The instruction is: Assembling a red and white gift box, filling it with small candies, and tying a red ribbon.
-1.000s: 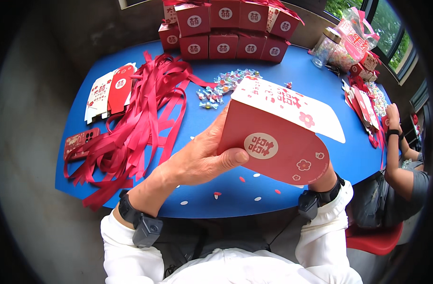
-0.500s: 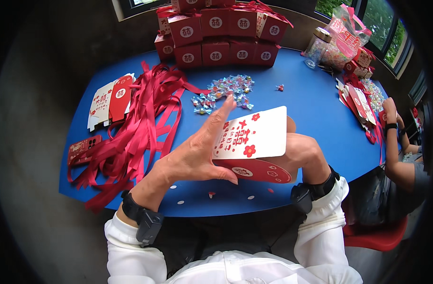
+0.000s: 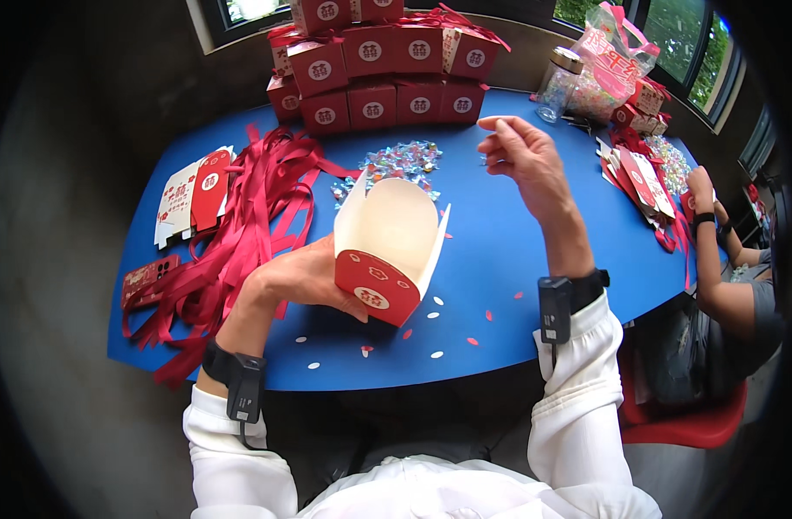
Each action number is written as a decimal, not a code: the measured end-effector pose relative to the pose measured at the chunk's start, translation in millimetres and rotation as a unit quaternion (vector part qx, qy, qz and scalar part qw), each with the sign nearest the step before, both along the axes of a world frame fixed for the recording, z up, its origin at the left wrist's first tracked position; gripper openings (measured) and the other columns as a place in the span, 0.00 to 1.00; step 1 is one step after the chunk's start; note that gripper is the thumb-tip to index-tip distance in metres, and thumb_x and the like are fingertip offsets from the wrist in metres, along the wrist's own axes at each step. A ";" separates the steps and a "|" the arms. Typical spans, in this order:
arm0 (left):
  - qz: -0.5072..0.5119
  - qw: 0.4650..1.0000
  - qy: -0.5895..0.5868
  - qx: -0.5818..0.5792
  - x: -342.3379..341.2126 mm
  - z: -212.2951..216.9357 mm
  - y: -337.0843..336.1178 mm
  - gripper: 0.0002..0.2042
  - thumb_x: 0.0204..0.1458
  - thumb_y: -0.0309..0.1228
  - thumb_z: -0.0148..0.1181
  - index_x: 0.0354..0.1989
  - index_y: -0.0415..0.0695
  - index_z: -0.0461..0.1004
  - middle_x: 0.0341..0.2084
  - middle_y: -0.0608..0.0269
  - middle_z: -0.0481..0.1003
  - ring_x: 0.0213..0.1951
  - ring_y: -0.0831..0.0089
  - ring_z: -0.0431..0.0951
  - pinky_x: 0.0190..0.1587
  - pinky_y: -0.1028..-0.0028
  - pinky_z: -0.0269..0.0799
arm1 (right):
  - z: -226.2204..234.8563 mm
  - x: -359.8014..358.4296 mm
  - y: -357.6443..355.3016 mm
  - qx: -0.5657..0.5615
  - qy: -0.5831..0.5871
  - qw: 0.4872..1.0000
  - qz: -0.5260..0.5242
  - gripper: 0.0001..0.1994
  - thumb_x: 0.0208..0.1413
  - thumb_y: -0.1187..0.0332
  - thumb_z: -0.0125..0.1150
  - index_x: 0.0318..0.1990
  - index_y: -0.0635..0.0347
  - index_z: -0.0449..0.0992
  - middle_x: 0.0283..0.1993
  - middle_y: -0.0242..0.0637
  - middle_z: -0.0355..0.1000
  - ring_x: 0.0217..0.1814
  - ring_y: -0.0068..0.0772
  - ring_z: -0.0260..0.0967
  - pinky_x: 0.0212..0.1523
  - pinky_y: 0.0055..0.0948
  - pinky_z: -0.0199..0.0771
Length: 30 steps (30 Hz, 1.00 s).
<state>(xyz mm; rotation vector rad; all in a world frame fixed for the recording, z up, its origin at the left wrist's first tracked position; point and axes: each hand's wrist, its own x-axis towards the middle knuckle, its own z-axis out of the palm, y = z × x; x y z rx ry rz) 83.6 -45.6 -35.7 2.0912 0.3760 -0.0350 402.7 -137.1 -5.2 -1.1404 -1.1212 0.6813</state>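
My left hand (image 3: 307,278) grips a red and white cardboard gift box (image 3: 380,281) from its left side and underneath. The box is tilted, its top flaps stand up, and the cream inside shows. Away to the right, my right hand (image 3: 527,156) is raised over the far part of the table, its fingers loosely bent and apart. A small wrapped candy (image 3: 483,161) shows beside its fingertips; I see no firm hold on it. Behind the box spreads a pile of shiny wrapped candies (image 3: 403,160), partly hidden by its flaps.
Dark pink ribbons (image 3: 249,225), flat box blanks (image 3: 192,195) and a phone (image 3: 145,281) lie left. Finished red boxes (image 3: 370,78) are stacked behind. Small paper ovals (image 3: 436,355) dot the blue table (image 3: 500,259). A jar (image 3: 558,86) stands back right; another person's arm (image 3: 716,268) is at right.
My right hand has left the box and moved up and away to the far right. The box, in my left hand, has turned so its opening shows. More paper ovals lie on the table.
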 end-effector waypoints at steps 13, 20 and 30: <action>0.199 0.960 -0.135 -0.142 -88.2 -12.3 48.3 0.37 0.26 0.16 0.74 0.56 0.39 0.73 0.47 0.60 0.79 0.48 0.68 0.78 0.51 0.67 0.76 | -63.9 -67.9 46.3 -0.164 -0.542 0.823 -0.033 0.35 0.56 0.47 0.64 0.70 0.39 0.60 0.75 0.53 0.46 0.75 0.69 0.41 0.70 0.63 0.47; 0.249 0.919 -0.289 -0.096 -107.6 -59.4 91.1 0.33 0.46 0.37 0.68 0.61 0.37 0.67 0.52 0.59 0.75 0.53 0.69 0.74 0.56 0.67 0.71 | -84.2 -119.6 95.1 0.019 -0.634 0.772 0.034 0.22 0.62 0.56 0.57 0.63 0.43 0.69 0.73 0.37 0.55 0.74 0.61 0.47 0.68 0.63 0.48; 0.275 0.885 -0.321 -0.194 -101.4 -42.3 80.2 0.46 0.42 0.55 0.73 0.64 0.36 0.63 0.55 0.55 0.72 0.57 0.66 0.71 0.61 0.65 0.65 | -58.5 -93.2 91.7 -0.032 -0.715 0.697 0.045 0.09 0.58 0.62 0.61 0.42 0.50 0.83 0.49 0.32 0.75 0.60 0.39 0.63 0.63 0.50 0.51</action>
